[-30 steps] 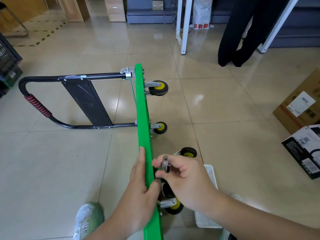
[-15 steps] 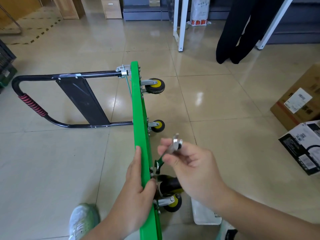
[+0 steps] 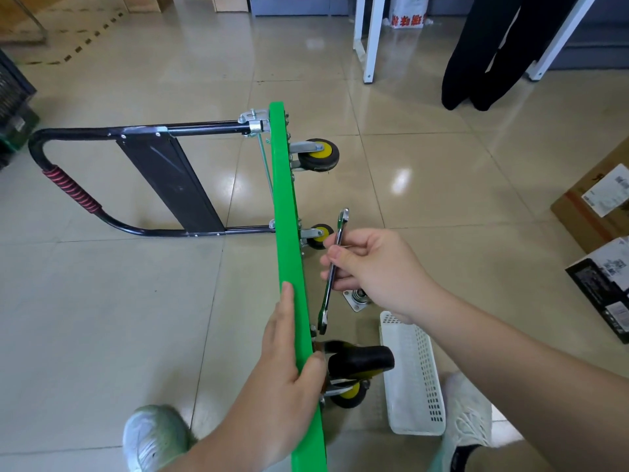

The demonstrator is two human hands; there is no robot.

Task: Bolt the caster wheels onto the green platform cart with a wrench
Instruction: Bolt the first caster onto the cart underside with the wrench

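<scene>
glossy green cart [image 3: 284,206], shiny metal wrench [image 3: 335,264], perforated plastic basket [image 3: 413,376]

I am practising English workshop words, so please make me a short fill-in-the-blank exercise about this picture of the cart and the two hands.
1. The right hand holds a ____ by its shaft.
2. The left hand grips the edge of the ____ platform cart.
3. The hubs of the caster wheels are ____.
4. The white basket lies on the tiled ____.

Missing words: wrench; green; yellow; floor.
</scene>
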